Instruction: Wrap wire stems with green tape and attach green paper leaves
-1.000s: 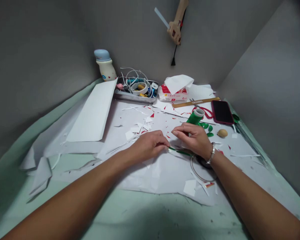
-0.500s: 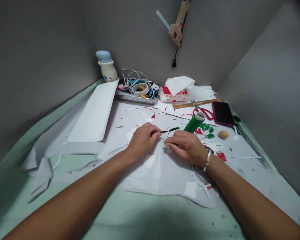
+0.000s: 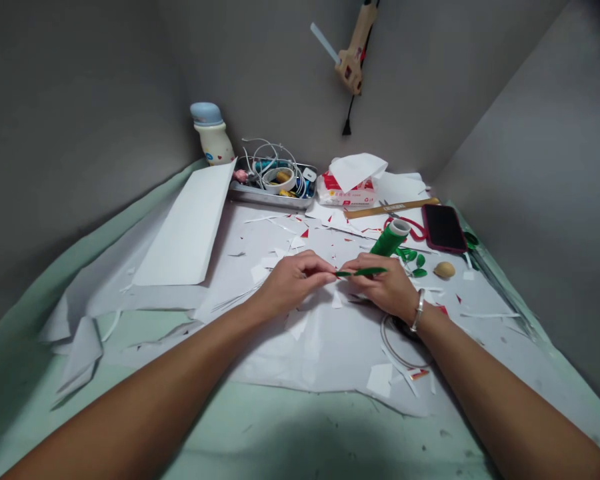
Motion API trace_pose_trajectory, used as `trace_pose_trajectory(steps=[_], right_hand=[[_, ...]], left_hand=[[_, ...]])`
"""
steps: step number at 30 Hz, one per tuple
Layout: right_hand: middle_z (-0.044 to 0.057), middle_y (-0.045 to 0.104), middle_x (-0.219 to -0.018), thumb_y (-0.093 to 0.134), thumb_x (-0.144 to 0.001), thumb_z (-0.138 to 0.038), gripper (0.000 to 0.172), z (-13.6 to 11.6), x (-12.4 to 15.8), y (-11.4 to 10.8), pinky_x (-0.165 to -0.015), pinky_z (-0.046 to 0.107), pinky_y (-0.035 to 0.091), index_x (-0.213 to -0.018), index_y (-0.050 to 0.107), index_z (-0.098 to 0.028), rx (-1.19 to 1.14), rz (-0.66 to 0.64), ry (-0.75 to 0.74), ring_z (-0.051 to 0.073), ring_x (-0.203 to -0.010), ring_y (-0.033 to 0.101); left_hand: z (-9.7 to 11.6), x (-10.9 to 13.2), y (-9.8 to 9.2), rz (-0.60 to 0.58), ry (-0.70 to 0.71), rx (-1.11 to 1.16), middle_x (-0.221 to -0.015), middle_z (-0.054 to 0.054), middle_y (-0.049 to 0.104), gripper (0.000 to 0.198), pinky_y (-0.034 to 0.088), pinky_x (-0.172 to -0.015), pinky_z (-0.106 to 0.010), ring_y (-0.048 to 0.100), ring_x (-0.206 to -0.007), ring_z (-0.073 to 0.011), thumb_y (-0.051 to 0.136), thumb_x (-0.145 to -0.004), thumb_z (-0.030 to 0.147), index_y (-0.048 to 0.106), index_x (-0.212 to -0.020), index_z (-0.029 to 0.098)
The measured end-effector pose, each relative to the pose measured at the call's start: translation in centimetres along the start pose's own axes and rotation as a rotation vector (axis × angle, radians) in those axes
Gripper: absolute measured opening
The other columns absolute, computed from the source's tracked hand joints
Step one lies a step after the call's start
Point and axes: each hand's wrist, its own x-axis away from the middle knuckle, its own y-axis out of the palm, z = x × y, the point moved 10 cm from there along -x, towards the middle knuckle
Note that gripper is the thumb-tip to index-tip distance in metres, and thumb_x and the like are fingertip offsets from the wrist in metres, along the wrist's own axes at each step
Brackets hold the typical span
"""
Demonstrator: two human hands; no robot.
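My left hand (image 3: 300, 281) is closed in a pinch on one end of a slim green artificial leaf (image 3: 373, 271), whose pointed blade reaches right, across the front of my other fingers. Close beside it, my right hand (image 3: 386, 288), with a silver bangle at the wrist, has its fingertips together right at the leaf's narrow stem. What those right fingers hold is too small to make out. Just behind the right hand stands a spool of green thread (image 3: 389, 239), tilted. Small round green leaves (image 3: 416, 260) on thin stems lie to the right of the spool.
White paper (image 3: 325, 360) covers the table, strewn with scraps. At the back are a metal tray (image 3: 273, 195) of cords and tape, a tissue pack (image 3: 347, 190), a ruler (image 3: 393, 208), red-handled scissors (image 3: 413, 228) and a phone (image 3: 444, 227). A glue gun (image 3: 351, 70) hangs above.
My left hand has moved right with the green leaf, and the two hands' fingertips now meet. The leaf now lies across the front of my right fingers.
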Motion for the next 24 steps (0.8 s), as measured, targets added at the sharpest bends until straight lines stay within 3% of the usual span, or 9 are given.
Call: trace_pose_trajectory(steps=[4,7,10,13,16,18,20,24], right_hand=[[0.002,0.063,-0.069,0.058,-0.089,-0.021,0.016,-2.1,0.4,2.2,-0.064,0.025,0.043,-0.085,0.073,-0.018,0.107,-0.119,-0.116,0.013,-0.066,0.057],[0.003,0.061,-0.068,0.055,-0.091,-0.022,0.017,-3.8,0.8,2.7,-0.065,0.027,0.043,-0.087,0.072,-0.019,0.198,-0.149,-0.226,0.014,-0.067,0.054],[0.004,0.064,-0.072,0.055,-0.092,-0.024,0.018,-4.4,0.8,1.5,-0.067,0.027,0.044,-0.09,0.072,-0.018,0.196,-0.076,-0.266,0.015,-0.069,0.055],[0.003,0.062,-0.069,0.057,-0.091,-0.024,0.016,-3.6,0.5,-0.1,-0.064,0.027,0.043,-0.088,0.072,-0.019,0.151,0.01,-0.199,0.014,-0.066,0.054],[0.001,0.062,-0.067,0.059,-0.09,-0.026,0.015,-1.9,0.1,-1.1,-0.061,0.027,0.043,-0.084,0.072,-0.02,0.067,0.063,-0.092,0.014,-0.062,0.054],[0.001,0.063,-0.069,0.06,-0.089,-0.027,0.015,-0.7,0.0,-1.5,-0.062,0.027,0.044,-0.083,0.072,-0.02,0.011,0.084,-0.031,0.014,-0.064,0.055],[0.002,0.065,-0.07,0.06,-0.089,-0.027,0.015,0.2,-0.1,-1.4,-0.063,0.027,0.045,-0.083,0.072,-0.02,-0.005,0.076,0.008,0.014,-0.066,0.057],[0.003,0.068,-0.076,0.06,-0.087,-0.023,0.015,0.1,0.0,0.4,-0.065,0.025,0.046,-0.082,0.073,-0.018,0.009,-0.026,0.009,0.014,-0.069,0.061]], left_hand=[[-1.1,0.0,-1.9,0.176,-0.064,-0.072,-0.089,-0.003,0.067,0.017,0.047,-0.079,-0.031,0.061,-0.082,-0.0166,0.061,-0.085,0.032,0.071,-0.088,0.019],[-1.3,0.1,-2.1,0.208,-0.065,-0.224,-0.088,-0.003,0.066,0.015,0.047,-0.078,-0.031,0.061,-0.081,-0.0168,0.059,-0.086,0.027,0.071,-0.087,0.019],[-0.9,0.1,-1.2,0.134,-0.011,-0.385,-0.088,-0.004,0.064,0.017,0.046,-0.077,-0.031,0.06,-0.083,-0.0176,0.055,-0.087,0.021,0.071,-0.089,0.019],[-0.5,0.2,0.6,-0.015,0.05,-0.478,-0.086,-0.004,0.063,0.018,0.046,-0.075,-0.031,0.06,-0.082,-0.0182,0.056,-0.086,0.019,0.073,-0.09,0.021],[0.2,0.5,2.5,-0.181,0.114,-0.389,-0.086,-0.003,0.064,0.017,0.046,-0.077,-0.03,0.06,-0.085,-0.0179,0.059,-0.085,0.019,0.074,-0.09,0.025],[0.5,0.6,2.8,-0.225,0.11,-0.238,-0.088,-0.003,0.065,0.016,0.047,-0.081,-0.031,0.061,-0.087,-0.0171,0.06,-0.084,0.019,0.074,-0.089,0.026],[0.5,0.4,2.2,-0.177,0.066,-0.102,-0.09,-0.003,0.066,0.014,0.047,-0.084,-0.032,0.061,-0.087,-0.0166,0.06,-0.084,0.022,0.073,-0.087,0.024],[-0.3,0.0,-0.5,0.048,-0.028,-0.004,-0.089,-0.003,0.067,0.015,0.048,-0.082,-0.033,0.061,-0.083,-0.0168,0.061,-0.084,0.03,0.072,-0.087,0.021]])
